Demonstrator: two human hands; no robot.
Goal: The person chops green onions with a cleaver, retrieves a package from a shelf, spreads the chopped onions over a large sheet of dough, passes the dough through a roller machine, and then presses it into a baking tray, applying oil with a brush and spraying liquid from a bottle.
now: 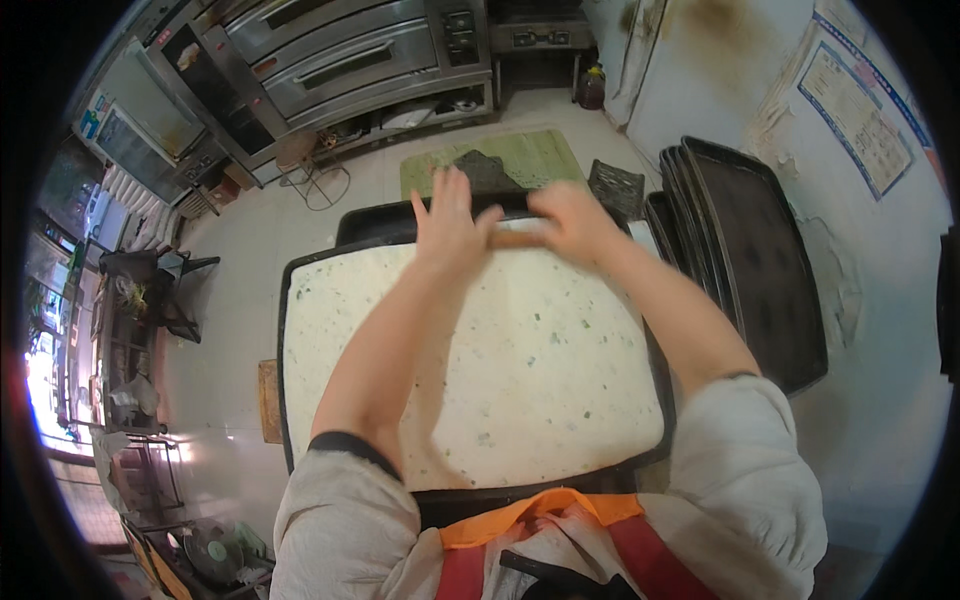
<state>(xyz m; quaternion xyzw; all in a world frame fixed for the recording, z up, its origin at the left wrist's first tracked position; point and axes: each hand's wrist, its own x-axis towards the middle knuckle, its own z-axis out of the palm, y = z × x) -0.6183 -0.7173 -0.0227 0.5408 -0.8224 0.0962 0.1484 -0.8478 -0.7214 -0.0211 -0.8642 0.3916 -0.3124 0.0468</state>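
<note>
Forearms [380, 360] extend toward 12 o'clock. Left hand [450, 230]: grip open, fingers straight, at the 9 o'clock end of a wooden rod [516, 239]. Right hand [578, 222]: grip curled closed on its 3 o'clock end. Beneath, green-flecked dough [540, 370] fills a black tray [660, 362].

A wide steel oven [350, 72] stands at the far end of a pale, shiny floor [228, 320], near a green mat [553, 150]. The whitish right wall [755, 80] is stained brown and peeling, with a blue-bordered notice [858, 118] on it. Bright light enters through a window [47, 375] at left, glinting on the floor.
</note>
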